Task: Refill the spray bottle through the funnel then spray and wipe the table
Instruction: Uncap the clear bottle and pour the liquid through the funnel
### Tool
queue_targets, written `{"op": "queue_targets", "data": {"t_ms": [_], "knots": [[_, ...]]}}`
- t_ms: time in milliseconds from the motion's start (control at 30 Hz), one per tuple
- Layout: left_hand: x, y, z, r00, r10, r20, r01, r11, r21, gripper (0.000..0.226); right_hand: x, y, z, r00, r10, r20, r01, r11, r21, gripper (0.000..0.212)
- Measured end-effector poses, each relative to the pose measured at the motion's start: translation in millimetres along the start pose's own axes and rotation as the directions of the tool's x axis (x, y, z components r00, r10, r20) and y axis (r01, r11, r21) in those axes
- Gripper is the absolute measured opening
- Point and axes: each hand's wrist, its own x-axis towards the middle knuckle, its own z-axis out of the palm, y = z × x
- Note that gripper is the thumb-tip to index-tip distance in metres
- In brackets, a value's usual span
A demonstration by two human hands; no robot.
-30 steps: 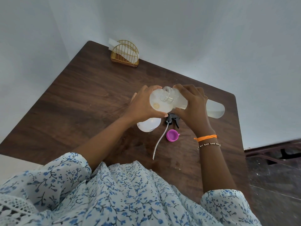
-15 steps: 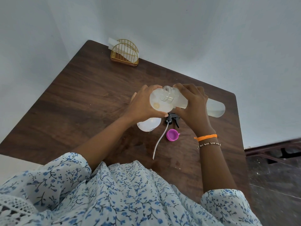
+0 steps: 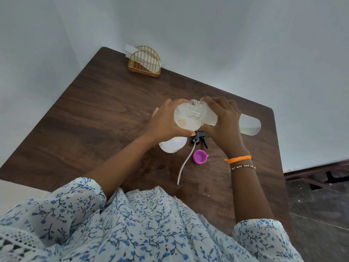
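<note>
The fingers (image 3: 181, 101) of the left hand (image 3: 164, 120) are curled round the rim of a translucent white funnel (image 3: 187, 120), thumb on its near edge, holding it steady. The funnel sits over the spray bottle (image 3: 172, 145), a frosted white body whose rounded side shows just below the left wrist; the neck is hidden under the funnel, so how it seats there cannot be told. The fingers of the right hand (image 3: 224, 120) are clamped round a clear refill bottle (image 3: 205, 115), tipped on its side with its open threaded mouth (image 3: 193, 108) over the funnel's bowl. Pale liquid lies in the funnel, and a little more shows in the bottle's far end (image 3: 249, 125), which juts out to the right past the hand.

On the bench (image 3: 90, 118), just near of the hands, lies the black trigger spray head (image 3: 201, 138), off the bottle, with its white dip tube (image 3: 184, 163) curving toward the person. A small purple cap (image 3: 200, 156) rests just right of the tube. The right wrist wears an orange thread band (image 3: 238, 159) and a beaded bracelet (image 3: 242, 166). At the far left corner of the bench, against the wall, stands a gold wire napkin holder (image 3: 144, 62) with white napkins in it. Blue-flowered white sleeves (image 3: 75, 201) fill the near edge of the view.
</note>
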Motion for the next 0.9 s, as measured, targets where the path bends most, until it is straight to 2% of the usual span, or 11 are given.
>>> {"op": "queue_targets", "data": {"t_ms": [900], "knots": [[0.1,-1.6,0.6,1.000,-0.006,-0.012,0.007,1.000,0.022,0.088,-0.9,1.1,0.9,1.000,-0.008,-0.020,0.008,1.000,0.004,0.060]]}}
